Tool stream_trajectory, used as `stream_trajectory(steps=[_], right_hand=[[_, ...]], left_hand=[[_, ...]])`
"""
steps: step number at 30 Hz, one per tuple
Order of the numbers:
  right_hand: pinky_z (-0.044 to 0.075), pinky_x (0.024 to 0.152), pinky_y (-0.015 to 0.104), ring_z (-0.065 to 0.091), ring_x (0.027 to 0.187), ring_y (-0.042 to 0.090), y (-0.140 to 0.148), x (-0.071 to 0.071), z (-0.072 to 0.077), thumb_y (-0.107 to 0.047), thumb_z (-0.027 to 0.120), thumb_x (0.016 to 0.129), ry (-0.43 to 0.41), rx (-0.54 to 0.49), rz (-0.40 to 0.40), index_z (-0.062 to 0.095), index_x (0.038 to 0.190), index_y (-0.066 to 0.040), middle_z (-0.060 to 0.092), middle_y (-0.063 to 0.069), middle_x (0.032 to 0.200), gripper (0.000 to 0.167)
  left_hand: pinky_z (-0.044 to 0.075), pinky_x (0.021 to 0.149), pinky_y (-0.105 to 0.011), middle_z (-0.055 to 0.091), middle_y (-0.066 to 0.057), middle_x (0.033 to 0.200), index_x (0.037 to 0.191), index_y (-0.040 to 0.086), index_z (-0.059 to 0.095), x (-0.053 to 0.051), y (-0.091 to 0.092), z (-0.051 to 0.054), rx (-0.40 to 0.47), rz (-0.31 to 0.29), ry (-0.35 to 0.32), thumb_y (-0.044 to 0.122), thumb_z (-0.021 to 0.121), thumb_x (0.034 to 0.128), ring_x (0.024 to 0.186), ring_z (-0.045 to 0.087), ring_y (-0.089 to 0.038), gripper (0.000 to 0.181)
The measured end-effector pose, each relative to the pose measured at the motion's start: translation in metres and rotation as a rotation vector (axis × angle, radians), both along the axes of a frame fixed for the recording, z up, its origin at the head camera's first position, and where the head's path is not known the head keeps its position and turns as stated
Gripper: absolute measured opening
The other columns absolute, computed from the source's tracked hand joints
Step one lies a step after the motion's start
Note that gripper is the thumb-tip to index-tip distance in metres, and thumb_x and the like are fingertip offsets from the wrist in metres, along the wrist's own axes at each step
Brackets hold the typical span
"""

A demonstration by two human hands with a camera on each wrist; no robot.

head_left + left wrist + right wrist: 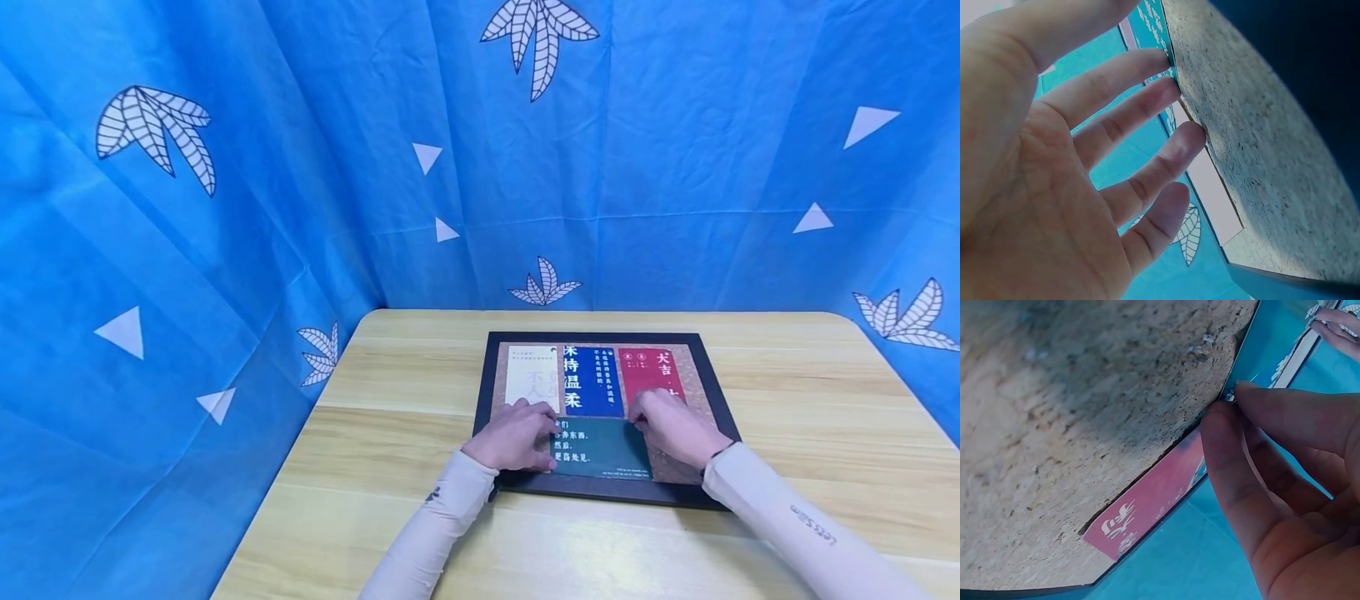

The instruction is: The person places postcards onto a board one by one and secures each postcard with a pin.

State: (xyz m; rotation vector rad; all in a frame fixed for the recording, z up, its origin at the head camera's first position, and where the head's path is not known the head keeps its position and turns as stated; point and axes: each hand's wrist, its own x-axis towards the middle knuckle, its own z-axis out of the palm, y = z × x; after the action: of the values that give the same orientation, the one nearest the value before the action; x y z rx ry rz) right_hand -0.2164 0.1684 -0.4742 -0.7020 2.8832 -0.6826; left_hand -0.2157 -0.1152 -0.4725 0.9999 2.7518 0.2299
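Observation:
A black-framed cork board (714,392) lies on the table, with a green card (600,454) along its lower part. My left hand (519,435) rests at the green card's left end. In the left wrist view its fingers (1141,175) are spread and fairly straight, tips against the card edges. At the green card's upper right corner my right hand (675,427) pinches a small clear pin (1230,395) between thumb and index finger, mostly hidden by the fingertips. Above the green card lie a white card (528,371), a blue card (592,387) and a red card (648,367).
The board sits on a pale wooden table (405,433). A blue curtain (660,167) with white leaves and triangles hangs behind the table and along its left side. Bare cork (1072,425) shows right of and below the red card in the right wrist view.

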Motion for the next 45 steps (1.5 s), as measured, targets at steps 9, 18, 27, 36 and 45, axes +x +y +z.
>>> stream_trajectory(steps=[9, 18, 27, 36, 45], right_hand=[[0.061, 0.092, 0.050, 0.071, 0.098, 0.025, 0.000, 0.004, 0.001, 0.007, 0.072, 0.088, -0.014, -0.005, -0.028, 0.076, 0.104, -0.001, 0.076, 0.012, 0.106, 0.018], [0.062, 0.088, 0.046, 0.071, 0.092, 0.020, 0.003, 0.003, 0.001, 0.005, 0.071, 0.090, -0.065, -0.007, -0.021, 0.078, 0.105, 0.000, 0.077, 0.014, 0.106, 0.017], [0.061, 0.088, 0.047, 0.070, 0.095, 0.022, 0.010, 0.013, 0.000, 0.001, 0.069, 0.092, -0.051, 0.021, -0.048, 0.078, 0.112, 0.000, 0.076, 0.014, 0.110, 0.021], [0.062, 0.088, 0.045, 0.072, 0.097, 0.025, 0.012, 0.025, -0.003, -0.001, 0.076, 0.089, 0.085, 0.126, 0.004, 0.075, 0.120, 0.002, 0.073, 0.012, 0.106, 0.031], [0.063, 0.082, 0.042, 0.071, 0.090, 0.022, 0.010, 0.031, -0.004, -0.003, 0.081, 0.085, 0.187, 0.158, 0.033, 0.076, 0.116, 0.003, 0.072, 0.012, 0.102, 0.032]], left_hand=[[0.043, 0.084, -0.025, 0.066, 0.007, 0.135, 0.128, 0.022, 0.075, -0.002, 0.000, 0.000, 0.006, -0.003, -0.013, 0.042, 0.086, 0.0818, 0.108, 0.057, -0.015, 0.051], [0.043, 0.084, -0.026, 0.066, 0.006, 0.135, 0.128, 0.022, 0.074, -0.002, 0.000, 0.000, 0.002, -0.001, -0.009, 0.043, 0.087, 0.0815, 0.108, 0.058, -0.015, 0.052], [0.044, 0.086, -0.027, 0.066, 0.006, 0.137, 0.128, 0.023, 0.075, 0.000, 0.002, 0.001, 0.003, 0.008, -0.014, 0.042, 0.086, 0.0823, 0.109, 0.057, -0.015, 0.051], [0.043, 0.083, -0.025, 0.066, 0.005, 0.136, 0.128, 0.022, 0.075, 0.000, 0.001, 0.000, 0.014, 0.004, -0.010, 0.043, 0.086, 0.0820, 0.106, 0.057, -0.014, 0.052], [0.041, 0.081, -0.024, 0.066, 0.006, 0.135, 0.127, 0.022, 0.075, 0.001, 0.001, -0.001, 0.016, 0.001, -0.013, 0.043, 0.086, 0.0818, 0.104, 0.056, -0.013, 0.051]])
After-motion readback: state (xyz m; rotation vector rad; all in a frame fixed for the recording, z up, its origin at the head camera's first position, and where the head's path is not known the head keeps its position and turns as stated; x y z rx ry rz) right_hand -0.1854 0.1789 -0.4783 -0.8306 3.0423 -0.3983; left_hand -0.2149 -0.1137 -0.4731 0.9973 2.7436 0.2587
